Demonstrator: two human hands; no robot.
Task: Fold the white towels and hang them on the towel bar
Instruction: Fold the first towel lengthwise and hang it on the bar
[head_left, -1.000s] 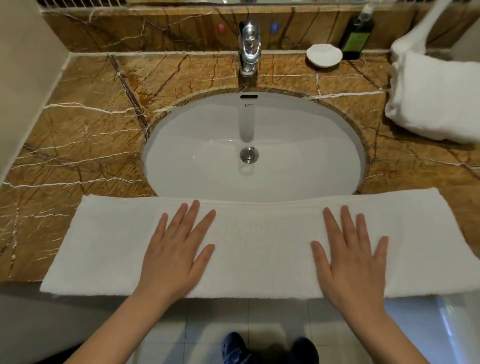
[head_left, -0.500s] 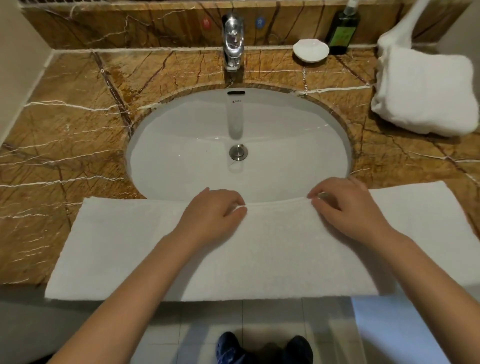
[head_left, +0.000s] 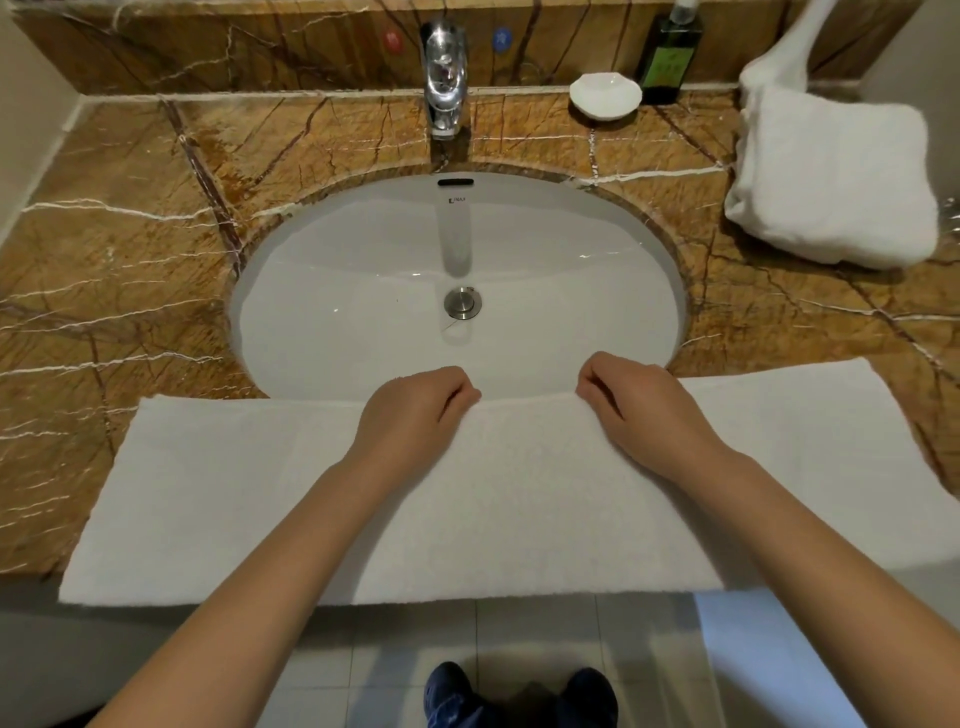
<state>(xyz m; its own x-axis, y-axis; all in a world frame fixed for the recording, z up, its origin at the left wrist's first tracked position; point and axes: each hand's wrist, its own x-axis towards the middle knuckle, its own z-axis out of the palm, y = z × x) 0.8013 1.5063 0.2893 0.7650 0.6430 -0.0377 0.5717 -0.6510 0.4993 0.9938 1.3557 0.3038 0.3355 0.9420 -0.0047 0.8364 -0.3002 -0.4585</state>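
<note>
The white towel, laid on the desk just before the sink with its long axis left-to-right, is pinched at its sink-side edge by the left hand and the right hand, both equally near.

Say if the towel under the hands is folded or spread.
Spread flat: the white towel lies as a long strip along the counter front; left hand and right hand pinch its far edge. Whether doubled: cannot tell.

Single head-worn view, looking steeply down, close over the sink, forward-facing
</note>
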